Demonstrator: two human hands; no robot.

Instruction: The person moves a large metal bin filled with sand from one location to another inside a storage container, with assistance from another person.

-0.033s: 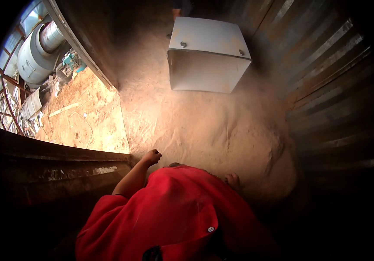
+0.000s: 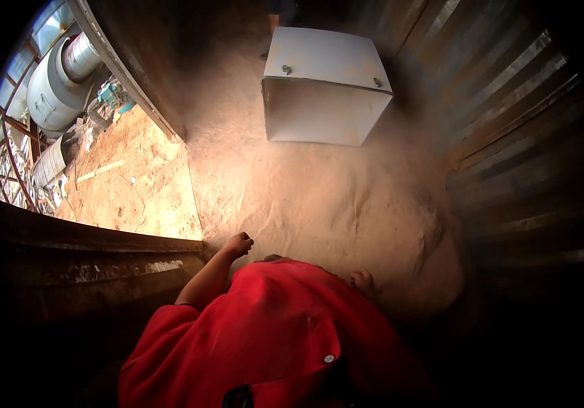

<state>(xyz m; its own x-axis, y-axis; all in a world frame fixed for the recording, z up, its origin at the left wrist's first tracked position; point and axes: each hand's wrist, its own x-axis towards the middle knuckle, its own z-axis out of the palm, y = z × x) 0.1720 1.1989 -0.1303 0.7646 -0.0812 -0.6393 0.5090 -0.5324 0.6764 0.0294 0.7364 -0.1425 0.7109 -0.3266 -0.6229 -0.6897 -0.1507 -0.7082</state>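
Observation:
My left hand (image 2: 240, 245) hangs beside my body over the dusty ground, its fingers curled in and nothing visible in them. On the other side, my right hand (image 2: 362, 280) shows only in part past the red shirt (image 2: 264, 319); its fingers look slightly apart, and I see nothing held. Neither hand touches the pale grey box (image 2: 326, 58), which stands well ahead of me. Its near side is an open hollow, and two small metal fittings sit along the edge above that opening.
Behind the box, part of another person (image 2: 275, 19) shows in the dark. Corrugated metal walls (image 2: 509, 129) rise on the right. At left, a doorway frame (image 2: 129, 75) opens onto sunlit ground with a large metal drum (image 2: 54, 88). A sandy mound (image 2: 400, 238) lies ahead of my right hand.

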